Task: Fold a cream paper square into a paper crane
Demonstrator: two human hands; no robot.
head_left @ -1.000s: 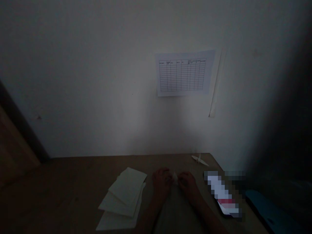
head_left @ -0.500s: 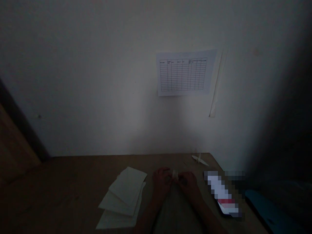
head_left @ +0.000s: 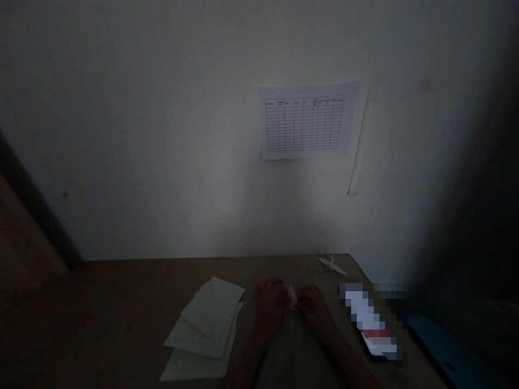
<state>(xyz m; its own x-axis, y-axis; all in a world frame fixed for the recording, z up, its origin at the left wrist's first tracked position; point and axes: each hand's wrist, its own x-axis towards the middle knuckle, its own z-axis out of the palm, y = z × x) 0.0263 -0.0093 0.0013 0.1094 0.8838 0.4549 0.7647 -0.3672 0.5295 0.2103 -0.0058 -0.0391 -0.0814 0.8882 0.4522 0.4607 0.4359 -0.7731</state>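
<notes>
Between my hands is a small piece of folded white paper (head_left: 292, 297), pale against the dim brown table. My left hand (head_left: 270, 299) pinches its left side with the fingers curled. On the right side, my right hand (head_left: 312, 301) grips the paper with fingertips bent inward. Fine folds are too dark and small to make out. A folded paper crane (head_left: 332, 266) with spread wings lies beyond my right hand. Left of my left hand rests a loose stack of white paper sheets (head_left: 213, 313).
A phone (head_left: 371, 324) with a blurred-out lit screen lies on the table (head_left: 101, 324) at the right. Past the table's right edge is a blue object (head_left: 446, 346). A printed table sheet (head_left: 306, 121) hangs on the wall behind. Wooden boards (head_left: 24, 237) stand at far left.
The folded paper between my hands has turned slightly and shows a broader, more pointed face. Both hands have shifted only a little. Everything else stays in place.
</notes>
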